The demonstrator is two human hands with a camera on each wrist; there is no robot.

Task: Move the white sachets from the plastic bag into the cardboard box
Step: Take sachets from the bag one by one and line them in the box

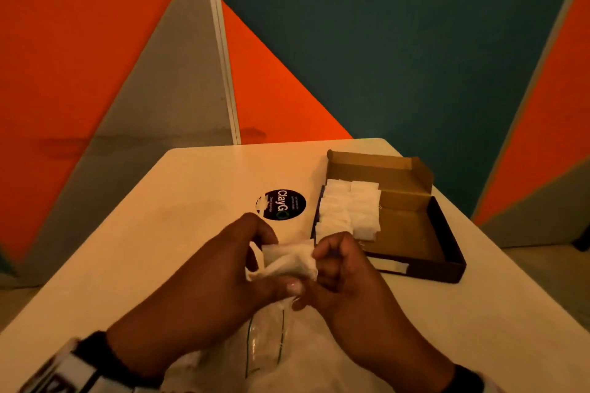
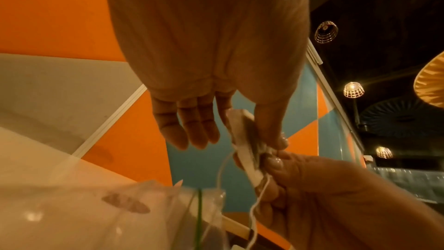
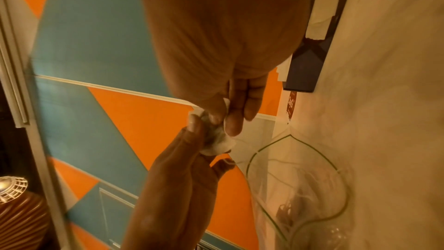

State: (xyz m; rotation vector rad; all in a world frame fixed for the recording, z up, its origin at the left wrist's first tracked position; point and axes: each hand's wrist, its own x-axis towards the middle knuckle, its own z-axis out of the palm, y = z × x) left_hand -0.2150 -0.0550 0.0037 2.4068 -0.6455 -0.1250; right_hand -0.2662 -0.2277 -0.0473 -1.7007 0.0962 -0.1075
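Both hands meet over the table's near middle and pinch one white sachet between them. My left hand grips its left end between thumb and fingers. My right hand pinches its right end. In the left wrist view the sachet stands edge-on with a thin white string hanging from it. The clear plastic bag lies below the hands with its mouth open. The cardboard box sits open at the right, with rows of white sachets along its left side.
A round black sticker is on the white table left of the box. Orange, grey and teal wall panels stand close behind the table. The box's right half shows bare cardboard. The table edge runs near the box's right side.
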